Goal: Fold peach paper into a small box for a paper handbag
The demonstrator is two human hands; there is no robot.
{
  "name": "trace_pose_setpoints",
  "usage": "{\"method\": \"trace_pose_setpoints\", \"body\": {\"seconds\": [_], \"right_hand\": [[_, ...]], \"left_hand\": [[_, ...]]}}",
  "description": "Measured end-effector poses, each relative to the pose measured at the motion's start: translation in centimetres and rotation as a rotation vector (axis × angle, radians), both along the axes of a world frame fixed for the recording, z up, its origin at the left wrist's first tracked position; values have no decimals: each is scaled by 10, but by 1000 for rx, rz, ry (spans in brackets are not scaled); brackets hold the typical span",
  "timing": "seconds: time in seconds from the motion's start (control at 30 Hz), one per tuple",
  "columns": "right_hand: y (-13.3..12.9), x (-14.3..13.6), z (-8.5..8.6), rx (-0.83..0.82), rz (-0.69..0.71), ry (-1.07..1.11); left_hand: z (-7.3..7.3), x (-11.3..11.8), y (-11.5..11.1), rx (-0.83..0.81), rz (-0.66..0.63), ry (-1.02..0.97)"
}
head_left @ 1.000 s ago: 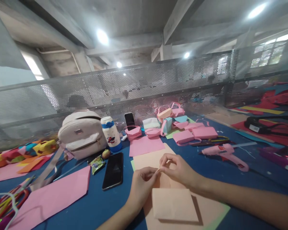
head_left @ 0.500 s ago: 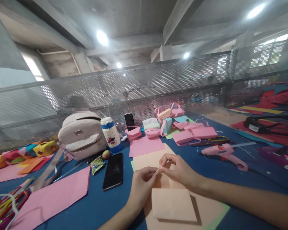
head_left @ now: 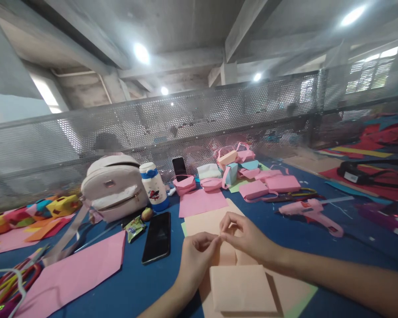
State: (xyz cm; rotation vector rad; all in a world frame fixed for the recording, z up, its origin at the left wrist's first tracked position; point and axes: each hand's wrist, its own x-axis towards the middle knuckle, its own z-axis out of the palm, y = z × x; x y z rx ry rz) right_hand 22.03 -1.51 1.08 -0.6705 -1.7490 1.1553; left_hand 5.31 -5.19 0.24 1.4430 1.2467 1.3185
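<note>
A peach folded paper box [head_left: 242, 289] sits low in front of me, with its broad face towards me. A flap of the same paper runs from it up between my hands. At the flap's far end my left hand [head_left: 197, 258] pinches the paper between thumb and fingers. My right hand [head_left: 247, 234] pinches it at the same spot, the fingertips of both hands nearly touching. The exact bit of paper between the fingertips is mostly hidden. Beneath lie large peach sheets [head_left: 288, 287] with a green sheet [head_left: 303, 302] showing at the edge.
On the blue table, a black phone [head_left: 156, 238], a bottle [head_left: 154, 187] and a white backpack [head_left: 114, 190] stand or lie left. Pink paper [head_left: 82, 269] lies nearer. To the right rests a pink glue gun [head_left: 313, 214], with small pink paper bags [head_left: 281, 182] behind it.
The folded box has shifted slightly towards me and tilted, and more of the flap shows between my hands. Both hands keep their pinch in nearly the same place.
</note>
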Motion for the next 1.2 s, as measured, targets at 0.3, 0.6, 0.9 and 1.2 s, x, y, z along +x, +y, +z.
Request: {"method": "trace_pose_setpoints", "body": {"seconds": [0.3, 0.6, 0.9, 1.2], "right_hand": [[3, 3, 4, 13, -9, -113], [9, 4, 5, 2, -20, -115], [11, 5, 7, 6, -45, -128], [14, 7, 1, 175, -90, -208]], "left_hand": [[2, 1, -5, 26, 7, 33], [1, 0, 0, 23, -6, 49], [-1, -2, 5, -67, -81, -87], [-3, -1, 8, -132, -113, -83]]}}
